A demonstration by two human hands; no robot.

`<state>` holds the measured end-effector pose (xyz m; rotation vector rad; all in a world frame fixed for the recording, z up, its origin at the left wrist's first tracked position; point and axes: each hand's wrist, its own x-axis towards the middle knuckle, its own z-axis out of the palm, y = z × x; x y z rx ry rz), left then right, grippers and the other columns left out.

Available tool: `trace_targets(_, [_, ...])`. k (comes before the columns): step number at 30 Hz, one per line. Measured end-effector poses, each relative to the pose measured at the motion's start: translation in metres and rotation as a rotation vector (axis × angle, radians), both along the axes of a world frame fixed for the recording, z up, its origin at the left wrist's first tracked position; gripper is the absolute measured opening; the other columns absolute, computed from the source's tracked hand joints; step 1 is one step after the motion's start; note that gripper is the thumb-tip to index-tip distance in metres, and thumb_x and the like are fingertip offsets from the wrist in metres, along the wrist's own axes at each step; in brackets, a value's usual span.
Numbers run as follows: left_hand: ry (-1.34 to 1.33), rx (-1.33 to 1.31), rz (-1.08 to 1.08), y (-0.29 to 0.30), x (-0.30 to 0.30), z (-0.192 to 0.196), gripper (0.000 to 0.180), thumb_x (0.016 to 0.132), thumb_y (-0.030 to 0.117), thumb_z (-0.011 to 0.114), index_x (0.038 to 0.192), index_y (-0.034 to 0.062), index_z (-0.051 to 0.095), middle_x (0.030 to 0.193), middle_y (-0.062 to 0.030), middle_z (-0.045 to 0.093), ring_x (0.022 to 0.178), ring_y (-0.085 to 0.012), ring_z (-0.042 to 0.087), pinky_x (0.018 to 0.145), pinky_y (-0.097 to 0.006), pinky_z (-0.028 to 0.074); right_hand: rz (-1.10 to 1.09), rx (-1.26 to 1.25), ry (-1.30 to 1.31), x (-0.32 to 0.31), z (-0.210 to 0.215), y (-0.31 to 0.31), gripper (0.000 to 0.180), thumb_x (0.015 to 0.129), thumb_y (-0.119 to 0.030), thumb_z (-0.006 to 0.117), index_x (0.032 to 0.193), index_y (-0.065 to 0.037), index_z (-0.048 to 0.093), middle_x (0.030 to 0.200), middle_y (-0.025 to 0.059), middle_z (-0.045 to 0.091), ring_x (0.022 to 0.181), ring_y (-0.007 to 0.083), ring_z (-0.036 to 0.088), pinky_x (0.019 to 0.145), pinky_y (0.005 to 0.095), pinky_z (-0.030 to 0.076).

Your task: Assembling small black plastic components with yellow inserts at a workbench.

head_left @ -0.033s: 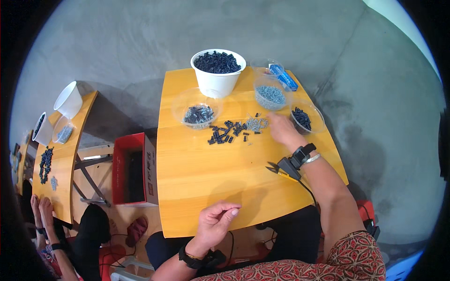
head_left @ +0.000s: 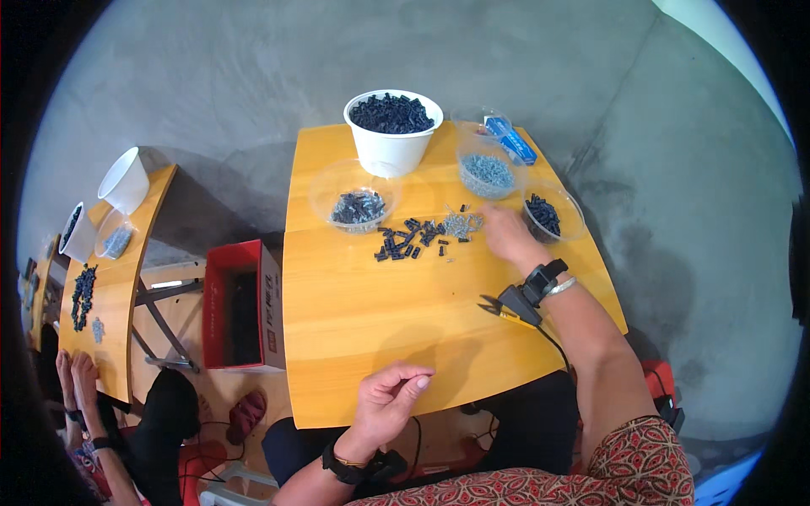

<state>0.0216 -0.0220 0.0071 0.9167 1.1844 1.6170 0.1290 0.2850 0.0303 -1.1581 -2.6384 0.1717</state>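
My left hand (head_left: 391, 403) is above the table's near edge, thumb and index finger pinched together. Anything between those fingertips is too small to make out. My right hand (head_left: 511, 234) reaches far forward, its fingers together at the right side of a loose pile of small silvery screws (head_left: 461, 224). What they grip, if anything, is hidden. Left of the screws lie scattered short black plastic pieces (head_left: 399, 240). Beside my right hand stands a clear bowl of black pieces (head_left: 542, 214); behind it is a clear bowl of silvery screws (head_left: 488, 174).
A white bucket of black pieces (head_left: 393, 150), a clear bowl of mixed parts (head_left: 358, 211) and a blue box (head_left: 516, 143) stand farther back. Yellow-handled cutters (head_left: 506, 311) lie below my right wrist. Left are a red carton (head_left: 229, 312) and another person's hands (head_left: 78, 377) at a second table.
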Motion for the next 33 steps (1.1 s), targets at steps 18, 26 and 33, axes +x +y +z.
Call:
trace_targets(18, [0.059, 0.018, 0.016, 0.002, 0.000, -0.001, 0.009, 0.082, 0.005, 0.057, 0.088, -0.0002, 0.061, 0.080, -0.0053, 0.061, 0.075, -0.0111, 0.056, 0.071, -0.023, 0.045, 0.089, -0.009, 0.186, -0.016, 0.002, 0.016, 0.018, 0.077, -0.006, 0.052, 0.095, -0.006, 0.056, 0.088, 0.0205, 0.059, 0.086, 0.0345, 0.056, 0.071, 0.0428, 0.044])
trace_targets(26, [0.022, 0.013, -0.007, 0.001, 0.000, -0.001, 0.010, 0.081, 0.001, 0.056, 0.089, 0.0000, 0.062, 0.078, -0.0038, 0.059, 0.071, -0.0092, 0.051, 0.065, -0.020, 0.040, 0.077, 0.011, 0.043, -0.027, 0.000, 0.019, 0.009, 0.079, -0.008, 0.051, 0.087, -0.004, 0.054, 0.083, 0.0184, 0.058, 0.083, 0.0362, 0.055, 0.069, 0.0421, 0.043])
trace_targets(33, [0.006, 0.012, -0.001, 0.002, -0.001, 0.002, 0.010, 0.082, 0.002, 0.055, 0.089, -0.0003, 0.062, 0.077, -0.0033, 0.058, 0.071, -0.0086, 0.050, 0.065, -0.020, 0.040, 0.158, -0.034, 0.117, -0.018, -0.007, 0.023, 0.008, 0.079, -0.009, 0.048, 0.082, -0.003, 0.052, 0.078, 0.0193, 0.057, 0.078, 0.0369, 0.054, 0.066, 0.0431, 0.043])
